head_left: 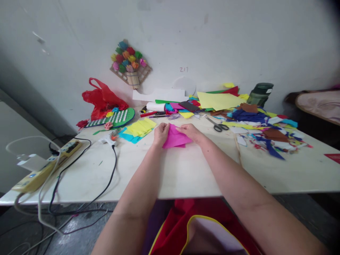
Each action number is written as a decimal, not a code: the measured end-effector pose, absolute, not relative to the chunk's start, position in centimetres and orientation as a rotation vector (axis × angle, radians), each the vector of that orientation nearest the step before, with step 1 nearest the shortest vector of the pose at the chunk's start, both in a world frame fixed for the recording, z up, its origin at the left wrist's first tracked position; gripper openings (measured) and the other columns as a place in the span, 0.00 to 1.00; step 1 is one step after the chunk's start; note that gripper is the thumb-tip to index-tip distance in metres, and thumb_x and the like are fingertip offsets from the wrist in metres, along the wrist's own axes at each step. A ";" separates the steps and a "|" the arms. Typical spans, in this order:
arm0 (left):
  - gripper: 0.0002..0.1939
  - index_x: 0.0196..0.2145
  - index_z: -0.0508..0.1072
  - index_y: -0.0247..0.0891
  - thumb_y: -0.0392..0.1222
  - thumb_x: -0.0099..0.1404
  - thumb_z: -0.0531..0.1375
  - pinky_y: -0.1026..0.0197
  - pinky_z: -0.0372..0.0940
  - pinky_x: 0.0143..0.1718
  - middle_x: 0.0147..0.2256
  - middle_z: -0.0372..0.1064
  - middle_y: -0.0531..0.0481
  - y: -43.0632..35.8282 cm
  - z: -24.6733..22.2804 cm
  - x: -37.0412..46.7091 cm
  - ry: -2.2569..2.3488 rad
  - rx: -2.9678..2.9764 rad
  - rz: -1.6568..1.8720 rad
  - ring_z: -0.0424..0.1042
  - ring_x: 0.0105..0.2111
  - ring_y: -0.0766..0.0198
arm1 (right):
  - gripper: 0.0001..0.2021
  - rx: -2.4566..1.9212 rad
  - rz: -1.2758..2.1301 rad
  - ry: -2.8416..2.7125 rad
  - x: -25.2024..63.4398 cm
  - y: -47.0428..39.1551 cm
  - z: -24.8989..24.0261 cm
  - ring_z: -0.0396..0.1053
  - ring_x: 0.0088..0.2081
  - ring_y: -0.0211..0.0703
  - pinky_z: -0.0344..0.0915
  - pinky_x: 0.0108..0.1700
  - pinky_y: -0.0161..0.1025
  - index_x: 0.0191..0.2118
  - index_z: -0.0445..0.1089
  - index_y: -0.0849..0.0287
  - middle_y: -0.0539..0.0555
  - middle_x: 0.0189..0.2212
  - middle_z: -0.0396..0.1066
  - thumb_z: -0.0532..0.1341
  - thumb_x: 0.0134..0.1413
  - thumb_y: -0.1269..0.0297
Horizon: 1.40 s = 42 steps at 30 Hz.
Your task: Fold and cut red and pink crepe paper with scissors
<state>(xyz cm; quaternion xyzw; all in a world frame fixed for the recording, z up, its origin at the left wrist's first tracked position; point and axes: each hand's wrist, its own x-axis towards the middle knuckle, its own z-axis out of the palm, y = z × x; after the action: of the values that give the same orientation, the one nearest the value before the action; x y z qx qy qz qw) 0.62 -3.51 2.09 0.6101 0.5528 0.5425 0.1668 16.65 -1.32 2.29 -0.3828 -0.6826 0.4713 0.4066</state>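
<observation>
Magenta paper (175,139) in overlapping pieces is held above the white table between my two hands. My left hand (161,134) has its fingers closed on the left edge of the paper. On the other side, my right hand (190,132) pinches the upper right part. Just left of my left hand lie yellow paper sheets (142,126) on top of blue paper (130,136). Black-handled scissors (218,126) rest to the right of my right hand.
A glue gun (109,138) and a power strip (45,170) with cables are at left. A red bag (103,96) and green board (124,116) stand behind. Coloured scraps (276,134) and a dark bottle (260,94) are at right. The table's front edge (188,197) is near.
</observation>
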 end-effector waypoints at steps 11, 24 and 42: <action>0.20 0.22 0.65 0.36 0.56 0.56 0.53 0.67 0.50 0.21 0.19 0.56 0.55 -4.0 2.4 0.8 1.490 1.612 1.516 0.54 0.20 0.71 | 0.19 -1.028 1.156 -1.666 16.6 -1.4 2.7 0.48 0.17 0.29 0.44 0.19 0.31 0.18 0.62 0.61 0.43 0.13 0.52 0.64 0.33 0.49; 0.19 0.20 0.59 0.37 0.56 0.55 0.54 0.67 0.49 0.20 0.18 0.52 0.56 -3.2 1.6 0.6 1.484 1.514 1.628 0.52 0.20 0.71 | 0.19 -0.924 1.209 -1.550 16.7 -1.2 2.2 0.54 0.18 0.32 0.50 0.21 0.31 0.19 0.62 0.61 0.45 0.14 0.57 0.63 0.36 0.49; 0.15 0.23 0.53 0.40 0.52 0.61 0.47 0.66 0.54 0.26 0.21 0.48 0.57 -2.9 1.2 2.0 1.578 1.092 1.982 0.52 0.23 0.70 | 0.11 -0.742 1.778 -1.144 14.1 -2.5 2.4 0.68 0.21 0.40 0.66 0.25 0.38 0.29 0.67 0.61 0.52 0.20 0.71 0.65 0.40 0.60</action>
<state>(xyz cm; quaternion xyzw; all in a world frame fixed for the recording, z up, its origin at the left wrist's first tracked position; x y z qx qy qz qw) 2.03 -2.86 1.18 0.3885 0.5617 0.7052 0.1904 14.12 -2.55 2.36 -0.2980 -0.4595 0.7143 0.4356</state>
